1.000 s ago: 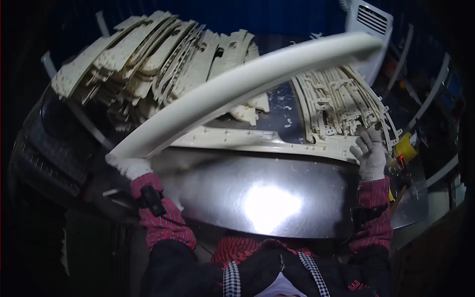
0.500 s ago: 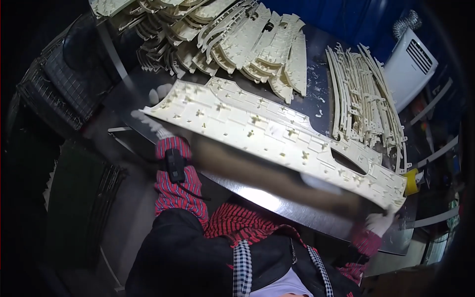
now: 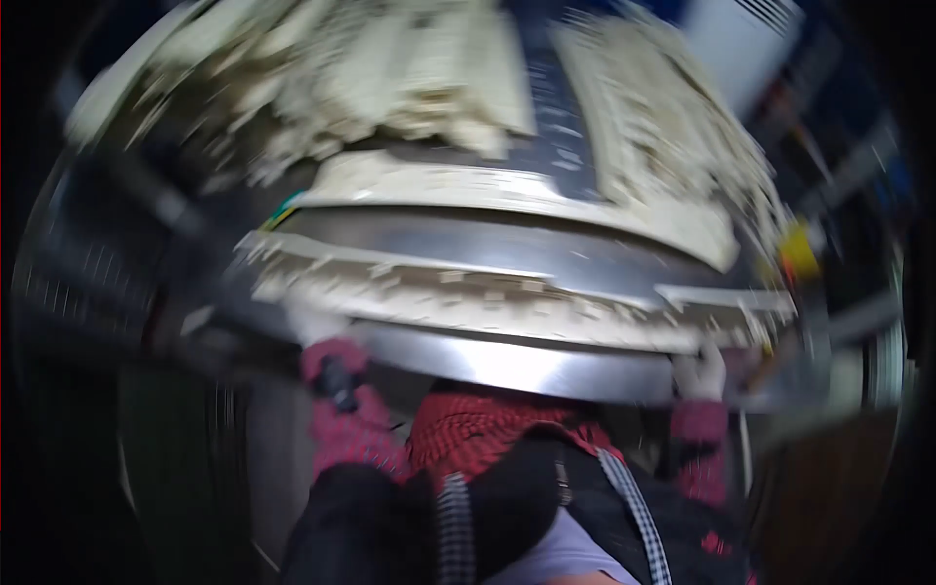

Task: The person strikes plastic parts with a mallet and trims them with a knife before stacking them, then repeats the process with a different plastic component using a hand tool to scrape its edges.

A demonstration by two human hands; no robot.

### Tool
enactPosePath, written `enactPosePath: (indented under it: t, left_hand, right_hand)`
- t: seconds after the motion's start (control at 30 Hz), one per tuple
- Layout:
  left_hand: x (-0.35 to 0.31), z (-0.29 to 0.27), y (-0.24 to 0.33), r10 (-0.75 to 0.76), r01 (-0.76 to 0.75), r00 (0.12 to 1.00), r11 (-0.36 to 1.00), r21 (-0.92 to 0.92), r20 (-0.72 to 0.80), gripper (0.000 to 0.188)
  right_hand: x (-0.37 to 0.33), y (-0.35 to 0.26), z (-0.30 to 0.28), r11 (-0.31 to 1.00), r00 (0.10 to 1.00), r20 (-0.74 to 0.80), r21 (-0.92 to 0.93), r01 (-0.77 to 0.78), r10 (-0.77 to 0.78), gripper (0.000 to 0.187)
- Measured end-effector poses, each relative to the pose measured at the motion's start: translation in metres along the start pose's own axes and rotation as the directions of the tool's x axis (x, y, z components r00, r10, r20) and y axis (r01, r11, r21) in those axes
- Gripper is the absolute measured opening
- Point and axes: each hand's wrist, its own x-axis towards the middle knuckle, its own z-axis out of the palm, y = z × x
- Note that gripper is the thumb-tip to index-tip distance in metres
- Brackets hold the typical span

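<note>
A long cream plastic trim panel (image 3: 478, 307) with small clips and ribs along it lies crosswise in front of me, low over the metal table. My left hand (image 3: 317, 320), in a pale glove and smeared by motion, is at its near edge by the left end. My gloved right hand (image 3: 700, 370) grips the near edge toward the right end, fingers curled onto it. Behind it, a second long cream panel (image 3: 429, 185) lies on the table, a strip of bare metal showing between the two.
Stacked cream panels (image 3: 409, 78) cover the back left of the metal table (image 3: 517, 363). Another pile of narrow cream strips (image 3: 653, 117) lies at the back right. Beyond it stands a white vented unit (image 3: 746, 49). A yellow object (image 3: 799, 252) is at the right edge.
The front panel has swung from a slant to nearly level across me and tipped toward the table. My right hand has moved up and inward. The whole view has shifted and blurred.
</note>
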Motion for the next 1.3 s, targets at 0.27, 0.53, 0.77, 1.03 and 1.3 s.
enactPosePath:
  t: [0.27,0.53,0.77,1.03,1.3]
  left_hand:
    - [-0.048,0.056,0.041,0.125,-0.082,0.990,0.880,0.468,-0.061,0.072]
    - [-0.048,0.076,0.046,0.145,-0.021,0.919,0.948,0.319,-0.368,0.076]
    - [-0.059,0.109,0.040,0.491,-0.149,0.830,0.651,0.744,-0.264,0.072]
    - [-0.057,0.107,0.027,0.475,-0.169,0.841,0.686,0.708,-0.260,0.071]
    - [-0.058,0.114,0.033,0.535,-0.148,0.809,0.586,0.797,-0.243,0.067]
  right_hand:
    - [0.012,0.084,-0.004,0.762,0.992,-0.062,0.646,-0.044,0.110,0.016]
    - [-0.017,-0.067,-0.063,0.941,0.925,0.328,-0.331,-0.077,0.191,0.032]
    - [0.164,-0.165,0.038,0.660,0.853,0.200,-0.557,0.504,-0.483,0.052]
    - [0.281,-0.161,0.113,0.741,0.986,0.111,-0.651,0.164,-0.121,0.047]
    - [0.300,-0.163,0.064,0.651,0.750,0.325,-0.373,0.661,-0.576,0.040]
